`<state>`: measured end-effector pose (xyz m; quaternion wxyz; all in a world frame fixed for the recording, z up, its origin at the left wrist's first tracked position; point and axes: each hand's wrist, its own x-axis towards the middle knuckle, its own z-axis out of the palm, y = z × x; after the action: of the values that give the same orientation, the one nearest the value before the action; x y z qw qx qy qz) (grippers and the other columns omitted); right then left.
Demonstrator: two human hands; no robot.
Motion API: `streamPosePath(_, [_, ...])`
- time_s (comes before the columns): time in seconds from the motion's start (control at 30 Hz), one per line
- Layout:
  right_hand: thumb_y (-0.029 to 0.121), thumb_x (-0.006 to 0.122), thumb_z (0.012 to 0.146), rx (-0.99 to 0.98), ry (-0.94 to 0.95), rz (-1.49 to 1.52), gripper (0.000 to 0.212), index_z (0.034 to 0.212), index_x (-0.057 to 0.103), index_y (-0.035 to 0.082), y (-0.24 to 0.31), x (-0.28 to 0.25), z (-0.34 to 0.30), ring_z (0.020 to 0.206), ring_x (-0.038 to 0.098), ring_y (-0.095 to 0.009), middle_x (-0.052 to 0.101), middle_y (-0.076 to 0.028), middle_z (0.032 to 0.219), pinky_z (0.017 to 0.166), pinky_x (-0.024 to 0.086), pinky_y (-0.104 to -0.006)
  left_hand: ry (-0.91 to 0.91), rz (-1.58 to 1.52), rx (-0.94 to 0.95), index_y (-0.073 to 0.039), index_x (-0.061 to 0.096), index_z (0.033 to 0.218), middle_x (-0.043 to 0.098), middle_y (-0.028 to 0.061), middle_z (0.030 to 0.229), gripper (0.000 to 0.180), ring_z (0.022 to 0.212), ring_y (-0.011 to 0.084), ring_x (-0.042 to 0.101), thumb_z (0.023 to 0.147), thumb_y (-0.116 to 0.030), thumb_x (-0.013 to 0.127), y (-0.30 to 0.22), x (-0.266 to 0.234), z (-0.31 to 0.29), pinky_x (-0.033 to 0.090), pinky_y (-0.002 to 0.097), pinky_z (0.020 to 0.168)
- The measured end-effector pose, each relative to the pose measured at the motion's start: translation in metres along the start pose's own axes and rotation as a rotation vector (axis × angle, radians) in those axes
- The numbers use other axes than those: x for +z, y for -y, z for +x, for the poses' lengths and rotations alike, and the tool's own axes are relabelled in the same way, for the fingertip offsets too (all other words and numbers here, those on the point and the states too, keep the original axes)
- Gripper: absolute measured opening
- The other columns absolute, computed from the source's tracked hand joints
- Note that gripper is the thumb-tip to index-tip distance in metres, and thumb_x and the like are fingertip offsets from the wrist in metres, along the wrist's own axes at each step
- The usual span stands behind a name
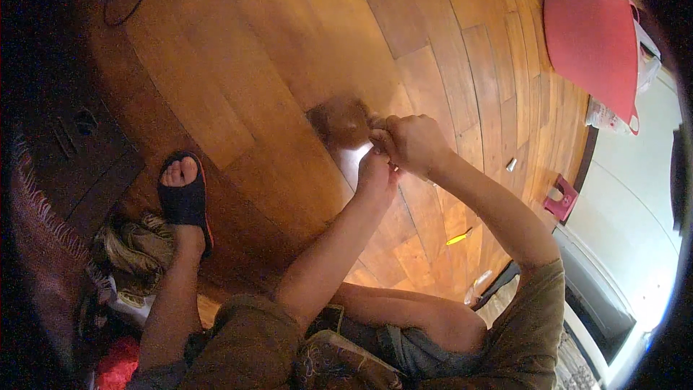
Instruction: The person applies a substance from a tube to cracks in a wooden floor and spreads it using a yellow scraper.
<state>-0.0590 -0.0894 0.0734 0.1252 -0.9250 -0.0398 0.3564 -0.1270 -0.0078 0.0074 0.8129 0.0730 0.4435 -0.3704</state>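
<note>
head: hands point(417, 142) above plank floor point(238, 50); pale wall point(628, 162)

Dim, grainy, glare at lower right.

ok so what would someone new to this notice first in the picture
Probably the left hand and right hand, close together near the middle, above the wooden floor. Next, the large pinkish-red shape at upper right. The small bright yellow object also stands out, on the floor below the right forearm.
</note>
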Motion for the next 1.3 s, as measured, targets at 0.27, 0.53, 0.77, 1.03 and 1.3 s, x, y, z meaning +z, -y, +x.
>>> streamPosePath(0.27, [0.031,0.046,0.083,-0.018,0.007,0.004,0.026,0.099,0.061,0.016,-0.003,0.004,-0.009,0.058,0.058,-0.029,0.06,-0.012,0.065,0.055,0.047,-0.0381,0.0,-0.01,0.002,-0.01,0.049,0.103,0.053,0.0,0.098,0.018,0.088,0.0114,0.049,0.086,-0.015,0.046,0.011,-0.005,-0.002,0.043,0.0286,0.075])
streamPosePath(0.53, [0.031,0.047,0.083,0.014,0.039,0.034,0.028,0.099,0.06,0.013,-0.005,0.008,-0.015,0.058,0.058,-0.03,0.06,-0.013,0.063,0.055,0.047,-0.0383,-0.046,0.007,-0.014,-0.01,0.049,0.102,0.053,-0.0001,0.097,0.017,0.088,0.0103,0.049,0.086,-0.015,0.045,0.017,-0.002,-0.01,0.042,0.0268,0.071])
streamPosePath(0.77, [0.039,0.041,0.085,0.001,0.093,-0.008,0.03,0.102,0.056,0.019,-0.005,0.011,-0.022,0.059,0.059,-0.031,0.059,-0.013,0.063,0.053,0.047,-0.0405,-0.095,-0.015,-0.025,-0.01,0.05,0.099,0.052,-0.0019,0.091,0.015,0.079,0.0084,0.048,0.086,-0.017,0.047,0.022,-0.007,-0.014,0.041,0.0251,0.068])
streamPosePath(1.03, [0.031,0.044,0.084,0.03,0.084,0.011,0.027,0.1,0.059,0.016,-0.008,0.016,-0.036,0.056,0.058,-0.029,0.058,-0.011,0.058,0.054,0.047,-0.0382,-0.063,-0.002,-0.048,-0.012,0.049,0.098,0.051,-0.0032,0.089,0.013,0.075,0.0063,0.046,0.086,-0.018,0.047,0.034,-0.011,-0.021,0.041,0.023,0.065])
streamPosePath(1.3, [0.037,0.047,0.081,0.084,0.136,0.07,0.029,0.098,0.06,0.017,-0.01,0.024,-0.048,0.059,0.059,-0.029,0.06,-0.011,0.064,0.055,0.047,-0.0383,-0.051,0.006,-0.104,-0.01,0.045,0.107,0.049,-0.0003,0.102,0.02,0.091,0.0102,0.049,0.087,-0.014,0.045,0.043,-0.026,-0.023,0.042,0.0309,0.083])
